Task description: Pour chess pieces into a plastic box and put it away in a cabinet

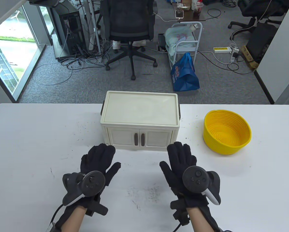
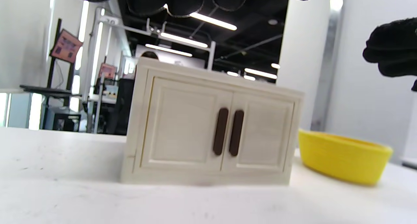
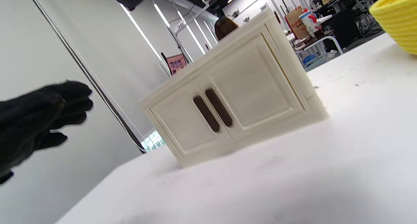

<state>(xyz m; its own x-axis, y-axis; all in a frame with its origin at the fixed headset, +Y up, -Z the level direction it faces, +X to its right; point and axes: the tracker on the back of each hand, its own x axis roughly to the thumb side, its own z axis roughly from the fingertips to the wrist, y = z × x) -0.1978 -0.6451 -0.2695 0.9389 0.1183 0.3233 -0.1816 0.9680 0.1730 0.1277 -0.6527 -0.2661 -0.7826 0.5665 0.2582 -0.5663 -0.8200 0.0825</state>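
On the white table [image 1: 38, 145], centre: the cream cabinet [image 1: 139, 118] is standing upright with both doors closed, its two dark handles [image 1: 139, 139] sitting side by side at the seam.
Left hand: the left hand [image 1: 98, 160] is hovering just in front of the cabinet's left door, fingers spread and gripping nothing; the right wrist view is showing it apart from the cabinet face.
Right hand: the right hand [image 1: 180, 160] is hovering just in front of the right door, likewise spread, palm down, holding nothing.
Basket: the yellow basket [image 1: 226, 131] is sitting to the right of the cabinet, well apart from both hands; its inside is showing no contents from above.
Task items: neither chess pieces nor a plastic box are appearing in any view; whether they are lying behind the closed doors cannot be told.
Step in hand (judgement): with doors shut and hands free, the scene is reading either as the start, before the cabinet is opened, or as the close, after storing; the views are not settling which.
Next move (judgement): if the cabinet is to be opened, each hand is needing to reach forward to the handle on its own side and draw the doors outward, steadying the light cabinet against sliding.
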